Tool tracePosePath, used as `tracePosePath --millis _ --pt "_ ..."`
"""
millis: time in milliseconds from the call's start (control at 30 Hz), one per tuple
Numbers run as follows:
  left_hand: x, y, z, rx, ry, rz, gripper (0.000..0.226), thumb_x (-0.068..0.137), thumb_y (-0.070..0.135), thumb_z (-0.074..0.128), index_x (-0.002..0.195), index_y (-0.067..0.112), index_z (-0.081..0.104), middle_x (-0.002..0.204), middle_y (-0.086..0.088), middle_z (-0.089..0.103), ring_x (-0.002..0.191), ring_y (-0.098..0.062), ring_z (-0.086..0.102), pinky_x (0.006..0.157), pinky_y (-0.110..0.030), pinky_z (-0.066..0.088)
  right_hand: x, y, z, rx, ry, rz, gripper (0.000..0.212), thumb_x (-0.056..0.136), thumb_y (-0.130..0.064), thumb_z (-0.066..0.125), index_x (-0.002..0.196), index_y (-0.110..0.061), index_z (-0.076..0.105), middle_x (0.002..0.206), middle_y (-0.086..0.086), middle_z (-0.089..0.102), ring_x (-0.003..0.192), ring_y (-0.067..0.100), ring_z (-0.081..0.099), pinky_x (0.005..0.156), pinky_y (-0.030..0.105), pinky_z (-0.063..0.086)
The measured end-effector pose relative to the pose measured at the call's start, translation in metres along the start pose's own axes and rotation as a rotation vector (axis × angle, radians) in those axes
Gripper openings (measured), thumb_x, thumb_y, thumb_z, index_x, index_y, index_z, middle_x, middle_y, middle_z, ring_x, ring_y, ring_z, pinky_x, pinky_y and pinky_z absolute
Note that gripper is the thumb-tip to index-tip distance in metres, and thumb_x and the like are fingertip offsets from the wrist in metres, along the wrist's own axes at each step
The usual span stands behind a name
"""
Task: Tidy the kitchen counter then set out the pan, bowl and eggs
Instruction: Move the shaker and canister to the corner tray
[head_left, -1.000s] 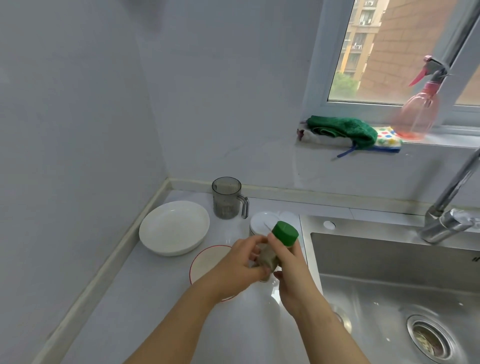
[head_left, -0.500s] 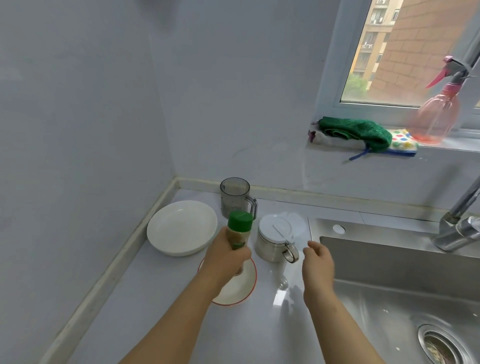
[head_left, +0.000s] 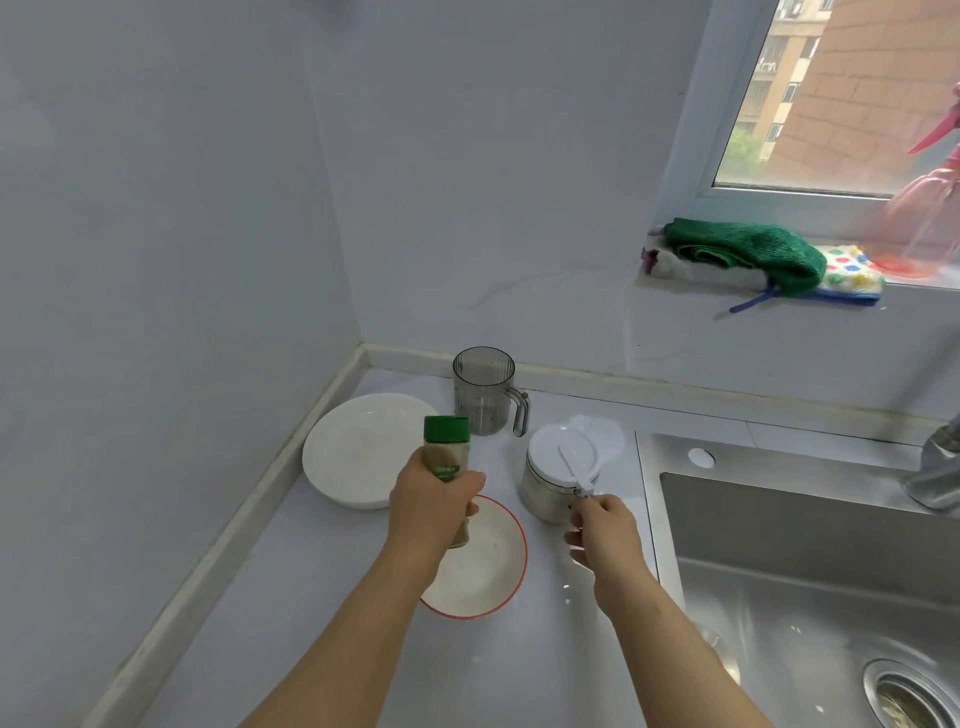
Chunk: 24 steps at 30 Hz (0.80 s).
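My left hand (head_left: 434, 506) grips a spice bottle with a green cap (head_left: 447, 447), held upright above a red-rimmed white plate (head_left: 480, 564). My right hand (head_left: 602, 535) reaches to the steel canister with a white lid (head_left: 558, 470) and its fingers close on the canister's handle at the near side. A larger white plate (head_left: 358, 449) lies by the left wall. A grey plastic measuring jug (head_left: 485, 389) stands behind the bottle. No pan, bowl or eggs are in view.
A steel sink (head_left: 810, 592) with a drain fills the right side, its tap (head_left: 940, 462) at the far right. On the window sill lie a green cloth (head_left: 748, 249), a spotted cloth and a pink spray bottle (head_left: 935, 208). Walls close off the left and back.
Both hands held the bottle together; the left hand then carried it left over the red-rimmed plate. The right hand let go and reached forward to the canister's handle.
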<state>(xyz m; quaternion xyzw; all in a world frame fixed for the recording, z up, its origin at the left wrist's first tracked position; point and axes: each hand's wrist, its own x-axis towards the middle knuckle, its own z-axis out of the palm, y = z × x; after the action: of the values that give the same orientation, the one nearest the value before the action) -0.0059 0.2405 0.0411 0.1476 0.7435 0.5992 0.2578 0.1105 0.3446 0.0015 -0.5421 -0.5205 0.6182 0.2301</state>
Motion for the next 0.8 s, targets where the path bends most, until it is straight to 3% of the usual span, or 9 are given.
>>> tracePosePath --millis 167,300,433,567,800 --pt "-0.001 0.001 0.008 0.105 -0.069 -0.013 0.023 0.078 0.001 0.058 0.077 0.021 0.047 0.071 -0.003 0.053 0.06 -0.015 0.054 0.057 -0.024 0.043 -0.003 0.001 -0.003 -0.012 -0.131 0.022 0.017 0.088 -0.005 0.042 0.072 -0.007 0.047 0.067 0.009 0.047 0.057 0.02 0.042 0.056 0.026 0.038" --pt "0.0 0.002 0.012 0.073 -0.076 -0.019 0.022 0.078 -0.001 0.056 0.076 0.019 0.047 0.07 -0.005 0.053 0.057 -0.015 0.053 0.056 -0.023 0.043 -0.006 0.002 -0.008 0.003 -0.127 0.052 0.02 0.085 -0.005 0.043 0.066 -0.008 0.046 0.067 0.01 0.051 0.053 0.019 0.041 0.053 0.025 0.034" --pt "0.0 0.004 0.016 0.046 -0.108 -0.007 0.021 0.079 -0.001 0.057 0.077 0.017 0.047 0.071 -0.004 0.053 0.056 -0.015 0.054 0.056 -0.024 0.042 -0.017 0.004 -0.015 0.071 -0.044 0.071 0.026 0.083 -0.009 0.041 0.057 -0.01 0.04 0.064 0.009 0.05 0.05 0.018 0.034 0.052 0.026 0.029" --pt "-0.006 0.008 0.028 0.037 -0.164 0.021 0.019 0.078 -0.002 0.057 0.077 0.015 0.047 0.07 -0.007 0.053 0.054 -0.015 0.053 0.052 -0.023 0.041 -0.025 0.006 -0.022 0.057 0.09 0.043 0.028 0.082 -0.007 0.037 0.055 -0.014 0.03 0.058 0.005 0.037 0.055 0.02 0.028 0.055 0.028 0.022" --pt "-0.025 0.013 0.062 0.055 -0.351 0.062 0.017 0.077 -0.001 0.057 0.077 0.014 0.049 0.072 -0.011 0.055 0.055 -0.017 0.053 0.051 -0.024 0.041 -0.058 0.007 -0.06 0.182 0.288 -0.056 0.034 0.083 -0.007 0.037 0.051 -0.015 0.031 0.046 -0.003 0.037 0.051 0.018 0.03 0.053 0.026 0.024"
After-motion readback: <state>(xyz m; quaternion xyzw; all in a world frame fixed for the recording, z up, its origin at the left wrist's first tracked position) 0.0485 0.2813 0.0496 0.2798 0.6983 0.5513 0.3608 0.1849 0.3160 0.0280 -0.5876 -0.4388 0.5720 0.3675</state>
